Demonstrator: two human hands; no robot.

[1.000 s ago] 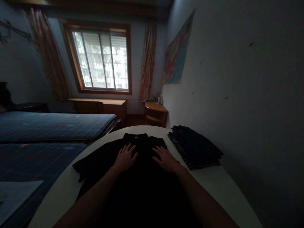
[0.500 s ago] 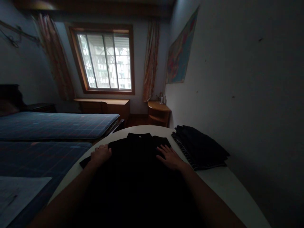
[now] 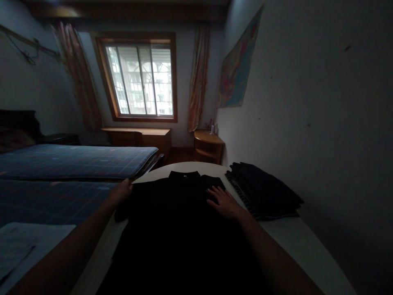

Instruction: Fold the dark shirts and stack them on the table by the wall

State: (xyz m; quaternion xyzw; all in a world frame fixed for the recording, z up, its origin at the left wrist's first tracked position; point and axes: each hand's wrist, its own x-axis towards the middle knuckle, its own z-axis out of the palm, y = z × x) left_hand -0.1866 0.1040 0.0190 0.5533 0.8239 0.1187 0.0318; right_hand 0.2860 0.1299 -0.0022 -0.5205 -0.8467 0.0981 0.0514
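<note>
A black collared shirt (image 3: 175, 221) lies spread over a pale round-edged table (image 3: 310, 246), its collar at the far edge and a small light label inside the neck. My left hand (image 3: 123, 191) is closed on the edge of the shirt's left sleeve, out by the table's left edge. On the upper right of the shirt my right hand (image 3: 225, 202) rests flat with its fingers spread. The shirt's lower part is too dark to make out.
A stack of dark folded clothes (image 3: 264, 190) sits on the table at the right, by the wall. Left of the table is a bed with blue checked mattresses (image 3: 76, 157) and a paper sheet (image 3: 30, 250). A desk (image 3: 150, 132) and a corner shelf (image 3: 208, 137) stand at the back.
My left hand has moved outward to the left, and the sleeve there is now drawn out from the shirt's body. My right hand keeps its place on the shirt. The view has shifted slightly.
</note>
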